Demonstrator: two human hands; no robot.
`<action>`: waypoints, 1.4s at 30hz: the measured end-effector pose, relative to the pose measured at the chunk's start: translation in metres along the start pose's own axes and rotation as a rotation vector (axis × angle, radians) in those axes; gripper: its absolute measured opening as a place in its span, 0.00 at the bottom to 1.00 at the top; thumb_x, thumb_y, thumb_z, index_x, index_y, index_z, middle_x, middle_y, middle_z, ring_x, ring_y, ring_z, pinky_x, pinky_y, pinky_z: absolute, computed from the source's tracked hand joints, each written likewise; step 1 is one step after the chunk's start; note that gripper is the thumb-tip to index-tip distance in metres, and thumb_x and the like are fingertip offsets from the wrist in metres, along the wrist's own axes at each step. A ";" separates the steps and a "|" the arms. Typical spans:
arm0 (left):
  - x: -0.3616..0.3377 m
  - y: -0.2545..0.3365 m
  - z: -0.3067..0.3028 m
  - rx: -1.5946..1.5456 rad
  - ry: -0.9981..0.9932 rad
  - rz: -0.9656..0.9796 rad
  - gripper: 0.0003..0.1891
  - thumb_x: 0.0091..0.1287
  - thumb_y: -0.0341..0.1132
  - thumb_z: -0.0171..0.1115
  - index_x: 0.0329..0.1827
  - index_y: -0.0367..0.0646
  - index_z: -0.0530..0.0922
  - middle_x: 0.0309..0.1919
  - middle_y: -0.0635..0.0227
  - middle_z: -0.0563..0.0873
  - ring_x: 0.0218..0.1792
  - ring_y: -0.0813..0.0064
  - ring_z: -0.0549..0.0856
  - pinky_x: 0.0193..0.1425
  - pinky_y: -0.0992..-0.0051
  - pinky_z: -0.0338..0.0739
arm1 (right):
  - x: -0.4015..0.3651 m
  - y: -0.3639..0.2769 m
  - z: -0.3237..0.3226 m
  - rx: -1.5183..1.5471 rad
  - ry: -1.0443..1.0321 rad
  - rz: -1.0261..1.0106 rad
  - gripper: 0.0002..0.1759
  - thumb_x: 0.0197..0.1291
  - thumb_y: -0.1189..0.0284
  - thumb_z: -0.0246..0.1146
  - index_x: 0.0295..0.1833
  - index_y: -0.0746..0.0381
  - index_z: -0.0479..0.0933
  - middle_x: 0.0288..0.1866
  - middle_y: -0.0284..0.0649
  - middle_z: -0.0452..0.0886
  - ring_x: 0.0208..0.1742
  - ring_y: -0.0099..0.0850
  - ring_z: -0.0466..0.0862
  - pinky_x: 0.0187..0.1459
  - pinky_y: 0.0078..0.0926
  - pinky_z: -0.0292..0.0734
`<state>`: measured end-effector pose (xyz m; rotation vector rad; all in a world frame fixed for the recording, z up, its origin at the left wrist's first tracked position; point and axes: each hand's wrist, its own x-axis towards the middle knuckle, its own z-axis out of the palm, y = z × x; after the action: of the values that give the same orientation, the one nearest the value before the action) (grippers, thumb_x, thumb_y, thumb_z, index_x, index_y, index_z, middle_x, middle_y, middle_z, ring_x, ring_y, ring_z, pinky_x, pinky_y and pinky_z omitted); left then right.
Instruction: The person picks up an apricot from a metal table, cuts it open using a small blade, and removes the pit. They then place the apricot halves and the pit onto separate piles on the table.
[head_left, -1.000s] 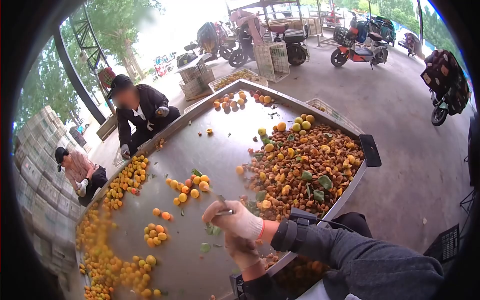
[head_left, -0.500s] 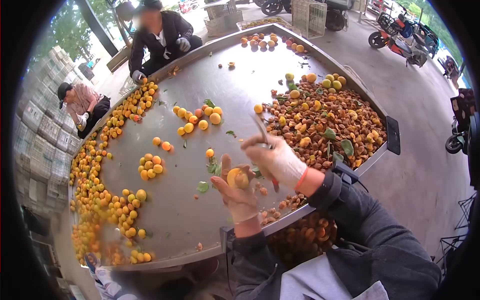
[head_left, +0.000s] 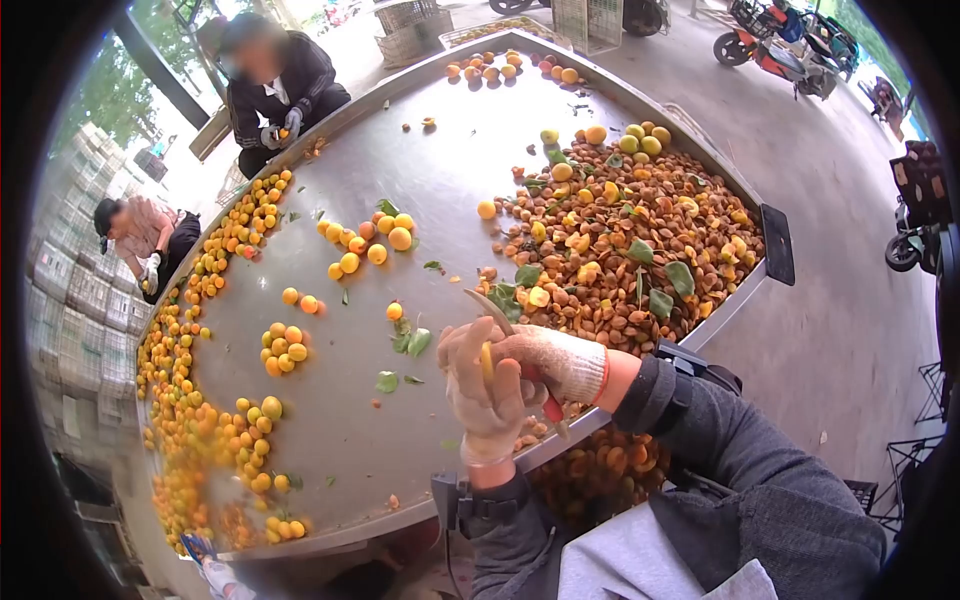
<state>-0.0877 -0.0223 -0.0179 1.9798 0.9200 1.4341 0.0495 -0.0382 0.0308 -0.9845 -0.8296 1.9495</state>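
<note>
My left hand (head_left: 480,400), in a pale glove, is closed on a yellow-orange fruit (head_left: 488,362), which shows only as a narrow edge between the fingers. Against it is my right hand (head_left: 560,362), gloved too, wrapped round a tool with red handles (head_left: 551,406) and a curved metal blade (head_left: 488,306) pointing up to the left. Both hands are above the near edge of the metal table (head_left: 350,440). A heap of brown pits (head_left: 620,285) with fruit pieces and green leaves lies just beyond my right hand.
Many whole fruits (head_left: 190,400) line the table's left side, with small groups (head_left: 283,348) nearer the middle. A phone-like black object (head_left: 777,245) sits on the right rim. Two people (head_left: 280,85) (head_left: 140,235) are at the left edge. Scooters (head_left: 780,50) stand behind.
My two hands have come together, and my left fingers have closed further round the fruit. The blade is now at my left fingers. The camera view has shifted slightly.
</note>
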 end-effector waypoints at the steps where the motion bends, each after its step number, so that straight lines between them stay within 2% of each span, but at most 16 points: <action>1: 0.001 0.006 0.002 -0.067 0.032 -0.064 0.21 0.74 0.47 0.54 0.60 0.41 0.72 0.43 0.62 0.81 0.48 0.62 0.79 0.58 0.59 0.71 | 0.002 0.004 -0.001 -0.009 0.046 -0.019 0.18 0.66 0.54 0.56 0.45 0.59 0.77 0.23 0.30 0.75 0.18 0.18 0.73 0.17 0.15 0.66; 3: 0.002 0.007 0.005 -0.128 0.064 -0.131 0.22 0.74 0.48 0.55 0.61 0.41 0.72 0.43 0.63 0.81 0.48 0.63 0.79 0.58 0.58 0.72 | 0.006 0.012 -0.004 -0.015 0.088 -0.036 0.17 0.65 0.57 0.58 0.47 0.60 0.77 0.23 0.31 0.74 0.18 0.19 0.73 0.16 0.15 0.66; 5: 0.001 -0.001 0.007 -1.102 0.421 -0.666 0.24 0.73 0.52 0.56 0.62 0.42 0.72 0.43 0.63 0.83 0.48 0.63 0.80 0.59 0.59 0.74 | 0.010 0.017 -0.003 -0.100 0.091 -0.044 0.19 0.60 0.61 0.61 0.53 0.61 0.76 0.23 0.32 0.74 0.18 0.20 0.74 0.16 0.17 0.66; 6: 0.001 -0.014 0.004 -1.302 0.426 -0.633 0.27 0.71 0.55 0.57 0.62 0.44 0.73 0.44 0.60 0.84 0.49 0.61 0.81 0.58 0.58 0.77 | -0.006 -0.005 0.007 -0.052 0.183 -0.004 0.16 0.54 0.75 0.63 0.50 0.63 0.76 0.25 0.29 0.74 0.21 0.17 0.70 0.22 0.15 0.66; 9: 0.000 -0.026 -0.004 -1.645 0.393 -0.647 0.27 0.70 0.56 0.57 0.63 0.45 0.74 0.46 0.57 0.84 0.50 0.60 0.83 0.57 0.56 0.78 | -0.009 -0.001 -0.014 -0.397 0.281 -0.025 0.13 0.58 0.70 0.65 0.47 0.64 0.80 0.33 0.28 0.79 0.33 0.18 0.78 0.34 0.17 0.75; 11: -0.001 -0.024 -0.009 -1.622 0.369 -0.694 0.28 0.70 0.56 0.56 0.63 0.46 0.74 0.47 0.56 0.84 0.48 0.61 0.84 0.54 0.57 0.80 | -0.017 -0.008 -0.030 -1.178 0.505 -0.128 0.11 0.60 0.71 0.64 0.46 0.64 0.81 0.35 0.29 0.80 0.36 0.20 0.80 0.38 0.18 0.77; 14: -0.008 -0.022 -0.010 -1.611 0.217 -0.775 0.27 0.71 0.56 0.57 0.63 0.45 0.74 0.47 0.56 0.85 0.45 0.62 0.85 0.51 0.61 0.81 | -0.017 -0.003 -0.063 -0.546 0.672 -0.357 0.09 0.63 0.72 0.64 0.45 0.65 0.81 0.30 0.32 0.80 0.31 0.22 0.81 0.33 0.19 0.76; 17: -0.017 0.001 -0.014 -1.354 0.117 -0.806 0.26 0.71 0.53 0.58 0.63 0.44 0.74 0.48 0.56 0.84 0.44 0.66 0.84 0.49 0.66 0.81 | -0.022 -0.010 -0.067 -0.204 0.674 -0.330 0.09 0.63 0.73 0.62 0.48 0.61 0.79 0.25 0.28 0.75 0.17 0.15 0.70 0.17 0.14 0.62; 19: -0.014 0.022 -0.025 -0.968 -0.550 -0.695 0.25 0.72 0.46 0.58 0.66 0.40 0.72 0.50 0.56 0.84 0.44 0.71 0.83 0.49 0.70 0.79 | -0.017 -0.004 -0.074 -0.187 0.688 -0.349 0.09 0.64 0.72 0.62 0.48 0.61 0.79 0.25 0.28 0.75 0.17 0.15 0.70 0.17 0.14 0.62; 22: -0.014 0.041 -0.007 -0.839 -0.750 -0.399 0.24 0.72 0.40 0.58 0.67 0.36 0.72 0.54 0.57 0.83 0.49 0.72 0.83 0.52 0.73 0.79 | -0.020 -0.013 -0.070 -0.086 0.669 -0.328 0.09 0.64 0.73 0.61 0.48 0.63 0.79 0.25 0.28 0.75 0.17 0.14 0.69 0.17 0.13 0.61; 25: -0.001 0.010 -0.014 -0.457 -0.469 -0.458 0.23 0.71 0.36 0.60 0.66 0.33 0.73 0.59 0.59 0.81 0.56 0.70 0.81 0.56 0.75 0.77 | -0.032 -0.028 -0.077 0.036 0.588 -0.356 0.11 0.67 0.70 0.57 0.51 0.63 0.77 0.22 0.28 0.73 0.14 0.15 0.66 0.14 0.12 0.56; 27: 0.021 -0.040 -0.017 -0.925 0.041 -0.915 0.22 0.69 0.32 0.61 0.65 0.35 0.74 0.61 0.62 0.79 0.55 0.75 0.81 0.55 0.79 0.75 | -0.033 -0.032 -0.097 0.331 0.519 -0.434 0.11 0.65 0.70 0.61 0.50 0.61 0.80 0.23 0.25 0.74 0.18 0.14 0.68 0.19 0.13 0.61; 29: 0.042 -0.136 -0.020 -0.799 0.268 -0.977 0.24 0.68 0.27 0.61 0.67 0.36 0.72 0.60 0.63 0.80 0.48 0.80 0.82 0.51 0.82 0.76 | -0.032 -0.045 -0.096 0.862 0.499 -0.502 0.11 0.67 0.59 0.59 0.39 0.55 0.75 0.20 0.24 0.68 0.14 0.16 0.62 0.15 0.16 0.53; 33: 0.120 -0.136 0.005 -0.152 0.234 -0.851 0.25 0.67 0.24 0.59 0.69 0.37 0.70 0.58 0.63 0.80 0.51 0.75 0.83 0.57 0.78 0.76 | -0.021 -0.011 -0.094 0.717 0.342 -0.113 0.08 0.68 0.65 0.59 0.46 0.56 0.73 0.20 0.23 0.63 0.14 0.16 0.60 0.14 0.18 0.49; 38: 0.157 -0.248 0.028 0.484 0.116 -0.354 0.22 0.64 0.24 0.57 0.63 0.35 0.75 0.65 0.60 0.76 0.66 0.68 0.74 0.70 0.74 0.66 | -0.028 -0.023 -0.084 0.595 0.338 -0.100 0.18 0.67 0.70 0.56 0.59 0.65 0.72 0.19 0.25 0.63 0.15 0.16 0.61 0.15 0.17 0.53; 42: 0.163 -0.253 0.036 0.810 -0.126 -0.298 0.25 0.55 0.23 0.62 0.59 0.40 0.79 0.61 0.57 0.79 0.64 0.60 0.76 0.69 0.73 0.69 | -0.037 -0.023 -0.096 0.454 0.372 -0.124 0.19 0.66 0.69 0.56 0.60 0.66 0.73 0.18 0.28 0.68 0.13 0.18 0.63 0.15 0.18 0.58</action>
<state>-0.0748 0.2631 -0.1194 2.2846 1.8469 0.8069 0.1544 -0.0398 0.0155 -0.9475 -0.2170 1.6716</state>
